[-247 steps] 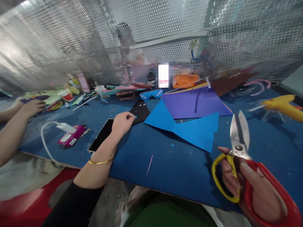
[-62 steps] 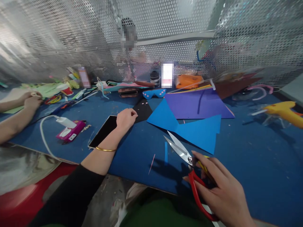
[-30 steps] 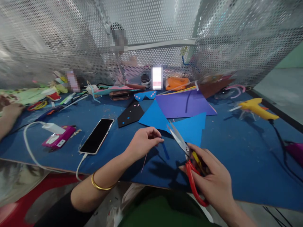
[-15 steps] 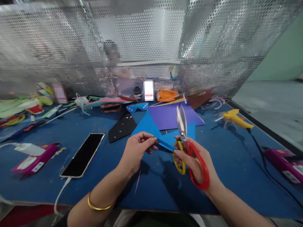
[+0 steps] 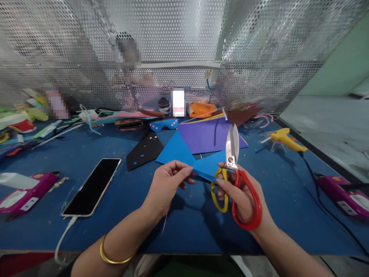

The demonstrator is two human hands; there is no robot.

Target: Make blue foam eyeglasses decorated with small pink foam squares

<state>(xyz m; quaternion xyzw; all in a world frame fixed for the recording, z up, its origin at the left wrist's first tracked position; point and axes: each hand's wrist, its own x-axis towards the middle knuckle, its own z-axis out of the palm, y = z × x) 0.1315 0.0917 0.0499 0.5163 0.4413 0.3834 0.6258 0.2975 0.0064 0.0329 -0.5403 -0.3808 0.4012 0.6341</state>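
Observation:
A narrow blue strip point(image 5: 205, 176), paper or foam sheet, is stretched between my two hands. My left hand point(image 5: 173, 181) pinches its left end between thumb and fingers. At the strip's right end, the thumb and fingertips of my right hand point(image 5: 240, 192) grip it while scissors point(image 5: 233, 154) hang in the same hand. Their blades point up and stand slightly apart; one handle is red, the other yellow. Behind the hands lie blue sheet pieces point(image 5: 176, 150), a purple sheet point(image 5: 204, 136) and a black piece point(image 5: 145, 150) with small blue and pink bits on it.
A blue mask-like cutout point(image 5: 164, 124) lies behind the sheets. To the left are a phone point(image 5: 92, 186) on a cable and a magenta power strip point(image 5: 29, 192). On the right sit a yellow glue gun point(image 5: 286, 140) and another magenta strip point(image 5: 343, 194). Perforated metal mesh point(image 5: 178, 42) stands behind.
My right hand has moved slightly right with the scissors, whose blades now lean right instead of left. Both hands keep hold of the strip. The whole view has shifted a little.

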